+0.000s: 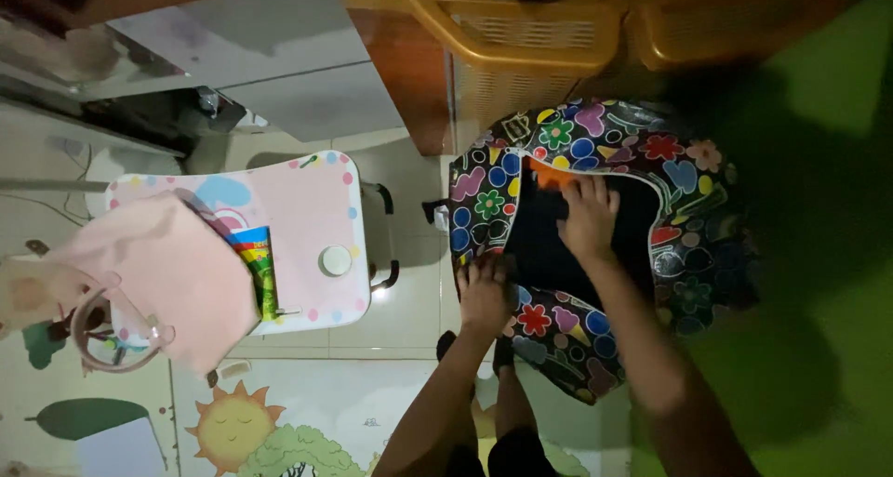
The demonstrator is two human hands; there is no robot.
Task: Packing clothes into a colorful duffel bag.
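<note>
Right hand (588,218) lies flat, fingers (586,191) spread and pointing up the frame, tips touching the orange item (551,174) tucked at the top edge of the opening. That orange piece sits just beyond the fingertips, its long axis running across them, left to right. Left hand (484,293) is lower, fingers curled over the near rim of the flower-print bag (558,142), apparently gripping the edge, though whether it pinches the fabric I cannot tell. So the right hand is the nearer one to the orange item, the left well below it. Behind the bag stand the yellow laundry baskets (530,40); off to the left, a pink child's desk (307,207).
</note>
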